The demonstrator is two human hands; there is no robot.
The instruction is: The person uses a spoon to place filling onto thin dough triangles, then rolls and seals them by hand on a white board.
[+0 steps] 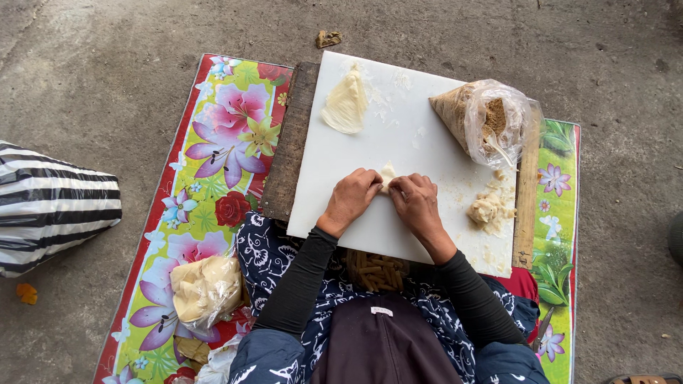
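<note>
Concrete floor, white board: left hand & right hand both pinching dough wrapper, prob. mid-fold; next needs edge sealed.

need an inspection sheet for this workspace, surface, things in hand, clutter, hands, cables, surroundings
surface: white board on a wooden plank, over a floral mat
job's things: small dough piece pinched between both hands; folded dough sheet; filling heap; clear bag of brown filling with a spoon
clutter: bagged dough on the mat; rolled pieces in the lap
grippers: left hand and right hand closed on the dough piece
cables: nothing seen
surroundings: concrete floor; striped bag at left
</note>
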